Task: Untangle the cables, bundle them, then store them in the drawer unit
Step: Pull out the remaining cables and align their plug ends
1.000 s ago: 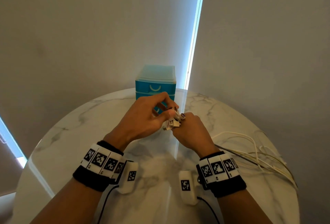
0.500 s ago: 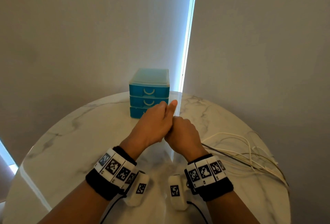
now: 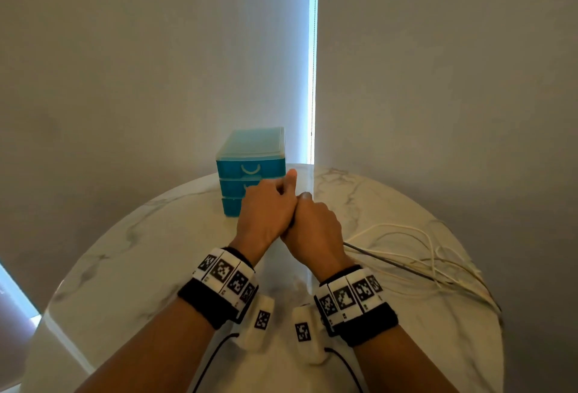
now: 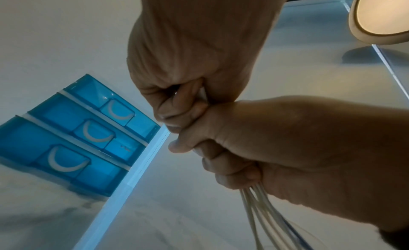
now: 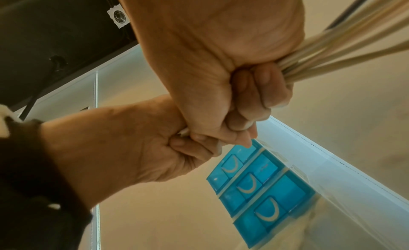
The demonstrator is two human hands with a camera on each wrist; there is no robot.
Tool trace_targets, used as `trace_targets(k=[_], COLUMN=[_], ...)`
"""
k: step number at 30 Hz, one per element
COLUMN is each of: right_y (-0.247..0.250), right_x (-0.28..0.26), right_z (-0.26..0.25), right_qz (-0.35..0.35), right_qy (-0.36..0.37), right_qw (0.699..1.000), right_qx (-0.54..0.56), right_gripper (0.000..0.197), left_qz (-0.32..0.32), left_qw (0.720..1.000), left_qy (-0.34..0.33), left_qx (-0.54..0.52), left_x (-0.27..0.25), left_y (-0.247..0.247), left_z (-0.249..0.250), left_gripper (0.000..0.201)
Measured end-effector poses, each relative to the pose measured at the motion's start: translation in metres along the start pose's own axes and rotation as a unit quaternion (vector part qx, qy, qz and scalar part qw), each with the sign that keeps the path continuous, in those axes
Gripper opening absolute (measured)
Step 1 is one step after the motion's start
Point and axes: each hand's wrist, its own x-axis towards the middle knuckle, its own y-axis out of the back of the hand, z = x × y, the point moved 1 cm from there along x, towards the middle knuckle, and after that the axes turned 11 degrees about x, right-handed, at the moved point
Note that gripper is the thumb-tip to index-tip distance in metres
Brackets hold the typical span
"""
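Several white cables and one dark cable trail across the right side of the round marble table. My right hand grips them in a fist, and they fan out of it toward the right. My left hand presses against the right one, its fingers curled round the cable ends, thumb sticking up. The plugs are hidden inside the fists. Just behind the hands stands the blue three-drawer unit, all drawers closed.
Grey blinds hang close behind the table, with a bright gap between them. Loose cable loops reach nearly to the table's right edge. Thin black leads run from my wrist cameras toward the near edge.
A second ago my fingertips worked at the visible white plug ends. Both hands have since closed into fists side by side, hiding the plugs.
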Motion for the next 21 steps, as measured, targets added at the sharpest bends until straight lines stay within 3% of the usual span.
trace_targets(k=[8,14,18,21], right_y=[0.000,0.003,0.001,0.002], right_x=[0.001,0.000,0.000,-0.001], right_z=[0.003,0.011,0.012,0.011], right_qz=[-0.034,-0.035,-0.041,-0.034], right_qy=[0.015,-0.018,-0.011,0.018], right_qw=[0.998,0.999,0.998,0.999], right_qx=[0.047,0.038,0.041,-0.003], right_gripper=[0.012,0.025,0.032,0.032], left_qz=[0.015,0.014,-0.054,-0.053], left_qw=[0.998,0.999,0.997,0.992], left_qy=[-0.040,-0.035,-0.028,-0.048], left_qx=[0.038,0.035,0.053,0.107], left_x=[0.010,0.011,0.008,0.010], left_y=[0.008,0.009,0.007,0.011], left_z=[-0.002,-0.001,0.006,0.013], left_gripper=[0.043,0.040,0.055,0.061])
